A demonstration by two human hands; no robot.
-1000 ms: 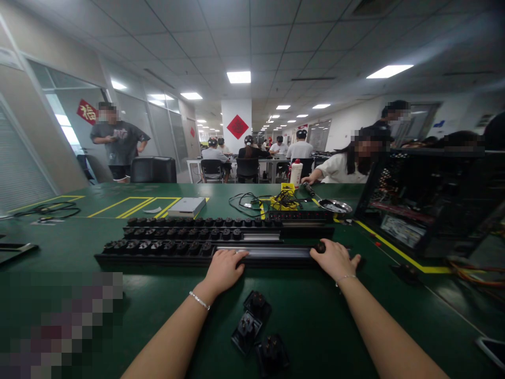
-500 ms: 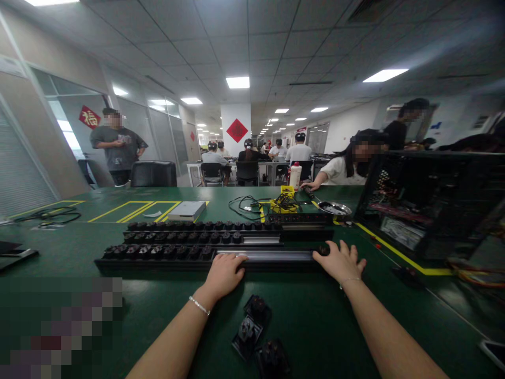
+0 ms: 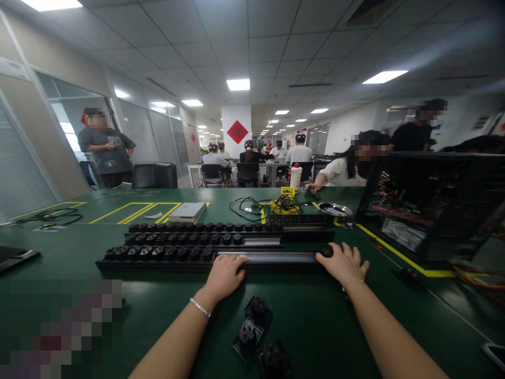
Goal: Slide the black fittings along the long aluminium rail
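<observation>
A long black power track (image 3: 272, 258) lies across the green table in front of me, with several round black sockets (image 3: 158, 253) lined up on its left part and a bare silvery channel to their right. My left hand (image 3: 225, 275) grips the track's near edge around its middle, fingers over the top and thumb on the near side. At the right end, my right hand (image 3: 345, 261) has thumb and fingers around one black socket module (image 3: 326, 251), the other fingers spread. Nearer me lie three loose black socket modules (image 3: 248, 331), two with pins upward.
Behind stand more black tracks (image 3: 262, 240) with sockets. A white box (image 3: 188, 211), tangled black cables (image 3: 246, 205), a yellow bin (image 3: 288, 200) and a metal dish (image 3: 335, 209) lie farther back. An open computer case (image 3: 426, 210) stands right. A co-worker's hand (image 3: 315, 184) holds a dark handle.
My right hand has shifted slightly to the right with the socket module. My left hand stays on the track. The standing person at left has moved left, and the co-worker's dark handle has turned.
</observation>
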